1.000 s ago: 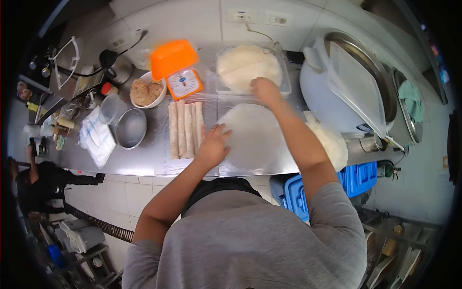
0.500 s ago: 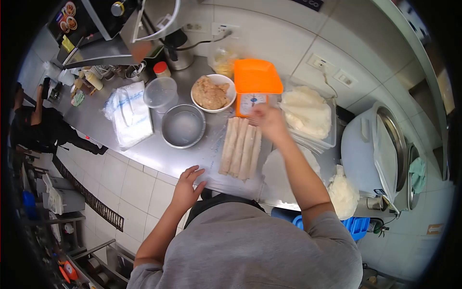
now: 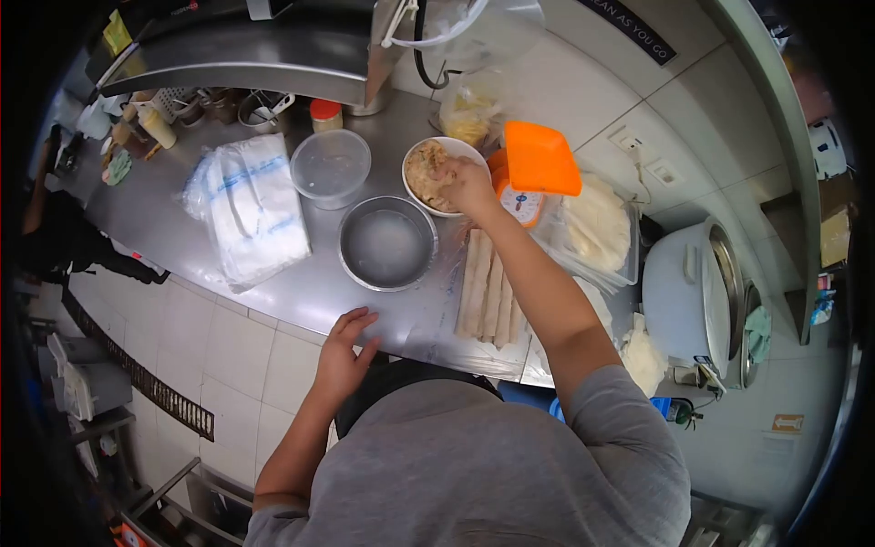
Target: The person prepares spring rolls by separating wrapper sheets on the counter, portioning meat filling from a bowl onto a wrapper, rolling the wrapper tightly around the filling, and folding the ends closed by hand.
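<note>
From the scale (image 3: 519, 208) to the bowl (image 3: 421, 204) my right hand (image 3: 471, 190) has moved, its fingers (image 3: 450, 175) in the remaining filling (image 3: 424, 164) with unclear hold, my left hand (image 3: 343, 359) half-open and empty, several formed rolls (image 3: 485, 294) lying on the worktop (image 3: 321, 278).

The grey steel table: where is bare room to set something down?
Bare steel lies between the leftmost crumpled green cloth and white plastic package, and more narrowly between the round grey metal bowl and front edge. It is crowded around the orange kitchen scale, round white bowl and pale rolls.
</note>
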A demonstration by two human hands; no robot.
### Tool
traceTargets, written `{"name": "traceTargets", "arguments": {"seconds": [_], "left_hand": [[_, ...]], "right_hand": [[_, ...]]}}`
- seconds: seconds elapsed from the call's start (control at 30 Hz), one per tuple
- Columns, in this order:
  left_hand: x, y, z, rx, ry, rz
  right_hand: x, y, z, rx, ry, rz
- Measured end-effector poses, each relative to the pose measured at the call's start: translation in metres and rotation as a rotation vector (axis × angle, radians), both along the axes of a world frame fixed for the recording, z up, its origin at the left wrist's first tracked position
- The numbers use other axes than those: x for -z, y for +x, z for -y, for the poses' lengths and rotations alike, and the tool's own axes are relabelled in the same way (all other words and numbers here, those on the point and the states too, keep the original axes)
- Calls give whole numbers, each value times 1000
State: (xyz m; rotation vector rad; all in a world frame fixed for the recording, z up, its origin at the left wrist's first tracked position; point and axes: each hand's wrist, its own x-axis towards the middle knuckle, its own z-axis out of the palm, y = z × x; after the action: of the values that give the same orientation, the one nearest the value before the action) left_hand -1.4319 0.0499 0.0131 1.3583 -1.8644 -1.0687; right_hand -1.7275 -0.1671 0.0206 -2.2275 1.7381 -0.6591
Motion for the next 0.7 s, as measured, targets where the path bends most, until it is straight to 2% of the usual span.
{"name": "traceTargets", "arguments": {"seconds": [0.1, 0.17, 0.23, 0.33, 0.47, 0.53, 0.63, 0.7], "left_hand": [[-2, 6, 13, 12, 6, -35], [-4, 7, 21, 11, 15, -59], [-10, 6, 28, 11, 25, -84], [-15, 2, 35, 32, 25, -108], [-13, 0, 36, 76, 15, -109], [-14, 2, 35, 89, 37, -112], [-11, 5, 35, 92, 27, -69], [-11, 4, 36, 90, 39, -75]], "right_hand": [[-33, -1, 6, 206, 217, 351], [-68, -17, 7, 332, 110, 525], [-92, -47, 9, 383, -239, 274], [-100, -99, 17, 572, 141, 278], [-74, -137, 18, 413, 168, -4], [-76, -125, 12, 428, 119, -64], [-74, -95, 8, 297, -421, 1], [-81, -40, -3, 240, -117, 6]]}}
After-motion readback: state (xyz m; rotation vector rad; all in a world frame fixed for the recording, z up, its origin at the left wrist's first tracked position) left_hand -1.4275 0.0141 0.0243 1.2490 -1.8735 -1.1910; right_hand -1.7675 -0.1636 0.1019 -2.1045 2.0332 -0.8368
